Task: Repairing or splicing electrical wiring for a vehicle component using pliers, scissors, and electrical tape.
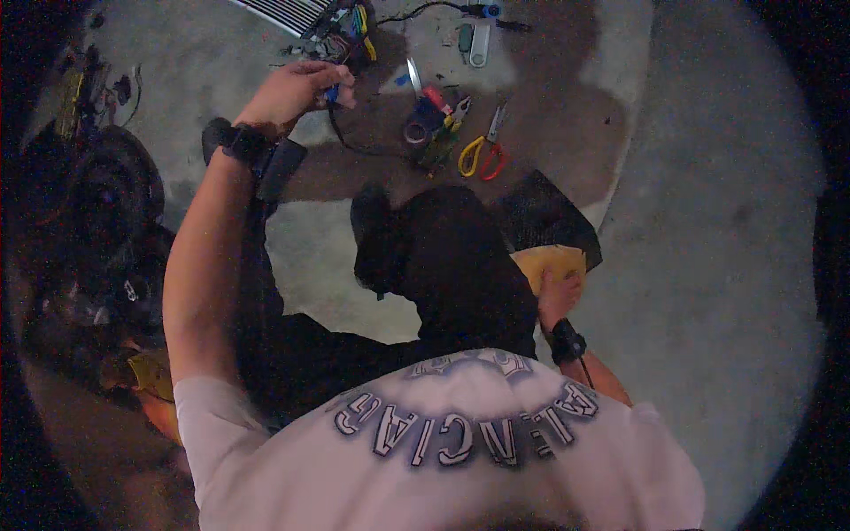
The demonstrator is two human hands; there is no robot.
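Note:
My left hand [320, 86] reaches out to the far left, its fingertips pinched together. A small blue connector [332, 93] shows in them, and a black cable [352, 146] trails from below it toward the tools. Loose coloured wires [365, 34] lie just beyond these fingers. By my right knee, my right hand [560, 296] has its fingers curled at a tan flat piece [547, 258], whose material I cannot make out. Behind that piece stands a black, box-like object [551, 217].
Scissors with yellow and red handles [482, 155] lie on the floor beside pliers [460, 111], a red-handled blade [431, 96] and a tape roll [416, 133]. A finned silver panel [288, 13] and a pale elongated device [480, 44] are farther off. A dark wheel [115, 190] stands left.

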